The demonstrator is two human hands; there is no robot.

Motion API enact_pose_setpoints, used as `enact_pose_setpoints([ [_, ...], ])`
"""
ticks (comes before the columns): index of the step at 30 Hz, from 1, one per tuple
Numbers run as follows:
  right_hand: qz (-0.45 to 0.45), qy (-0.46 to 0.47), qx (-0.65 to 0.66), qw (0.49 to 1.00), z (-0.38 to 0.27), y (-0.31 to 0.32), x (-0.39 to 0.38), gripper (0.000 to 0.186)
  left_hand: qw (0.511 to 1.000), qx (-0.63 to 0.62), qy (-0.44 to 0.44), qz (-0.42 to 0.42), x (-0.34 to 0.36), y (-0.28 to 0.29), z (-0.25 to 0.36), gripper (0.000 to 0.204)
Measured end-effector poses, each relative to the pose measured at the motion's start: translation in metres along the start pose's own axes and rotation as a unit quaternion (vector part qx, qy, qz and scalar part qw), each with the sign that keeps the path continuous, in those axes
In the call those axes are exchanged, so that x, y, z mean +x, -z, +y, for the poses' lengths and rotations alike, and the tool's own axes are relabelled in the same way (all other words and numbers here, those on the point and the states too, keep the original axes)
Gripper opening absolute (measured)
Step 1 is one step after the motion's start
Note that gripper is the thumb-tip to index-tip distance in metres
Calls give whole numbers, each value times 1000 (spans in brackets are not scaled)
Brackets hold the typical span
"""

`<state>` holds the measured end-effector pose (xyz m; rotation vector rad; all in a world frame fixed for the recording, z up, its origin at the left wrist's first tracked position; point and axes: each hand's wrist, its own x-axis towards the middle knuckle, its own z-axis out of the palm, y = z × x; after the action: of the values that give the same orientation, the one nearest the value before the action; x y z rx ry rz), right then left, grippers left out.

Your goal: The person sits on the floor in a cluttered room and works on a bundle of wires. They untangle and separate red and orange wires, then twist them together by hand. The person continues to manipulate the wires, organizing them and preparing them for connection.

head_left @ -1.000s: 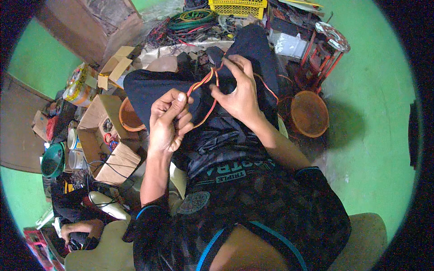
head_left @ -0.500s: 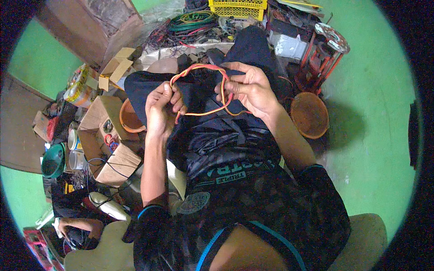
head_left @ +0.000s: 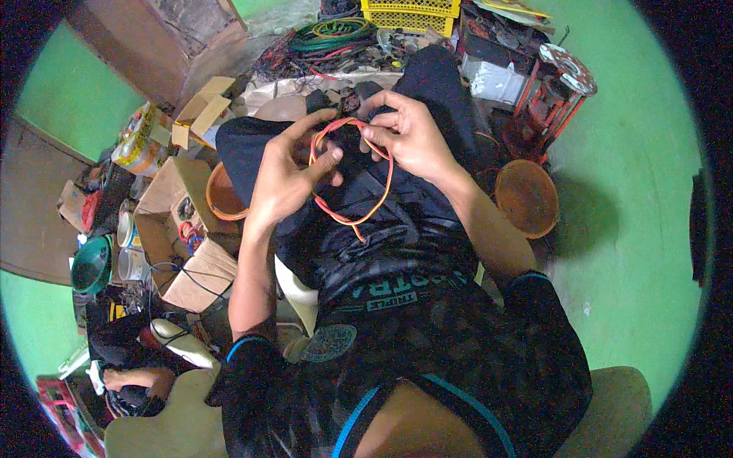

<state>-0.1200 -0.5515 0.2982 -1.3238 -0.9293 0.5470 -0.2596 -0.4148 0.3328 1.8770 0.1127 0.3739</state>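
Note:
A loop of twisted red and yellow wire [head_left: 389, 169] hangs between my hands above my lap. My right hand [head_left: 408, 141] pinches the top right of the loop between thumb and fingers. Around the loop's left side curves my left hand [head_left: 289, 172], its thumb and index finger spread and the wire passing between thumb and fingers. A loose wire end points down toward my shirt at the bottom of the loop. Part of the wire is hidden behind my left fingers.
Cardboard boxes [head_left: 200, 286] and an orange bowl [head_left: 226, 200] stand at left. At right are another orange bowl [head_left: 527, 200] and a red metal frame [head_left: 534, 114]. Wire coils [head_left: 324, 38] lie ahead near yellow crates [head_left: 412, 21]. Another person's arm [head_left: 141, 379] shows at lower left.
The loop has become smaller and rounder, its loose end swinging down. My left hand has moved inward and spread its thumb and index finger. My right hand has shifted slightly left.

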Motion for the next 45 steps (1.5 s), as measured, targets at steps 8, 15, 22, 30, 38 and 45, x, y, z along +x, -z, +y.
enact_pose_setpoints([
  [8,-58,-4,103,993,-6,-1,4,13,989,78,-87,92,12,-12,-3,22],
  [15,-115,-152,436,879,9,2,3,8,991,86,-85,64,22,-2,-20,22],
  [22,-94,-59,169,979,-6,-2,3,14,994,44,-46,93,20,-8,-9,18],
  [30,75,151,-147,975,18,-5,-38,29,964,6,-74,254,31,9,-6,15],
  [38,89,179,-322,925,-12,-27,-31,34,938,68,-142,308,35,13,3,14],
  [45,35,20,200,979,-13,-15,-8,41,958,-78,-39,274,37,20,-2,16],
])
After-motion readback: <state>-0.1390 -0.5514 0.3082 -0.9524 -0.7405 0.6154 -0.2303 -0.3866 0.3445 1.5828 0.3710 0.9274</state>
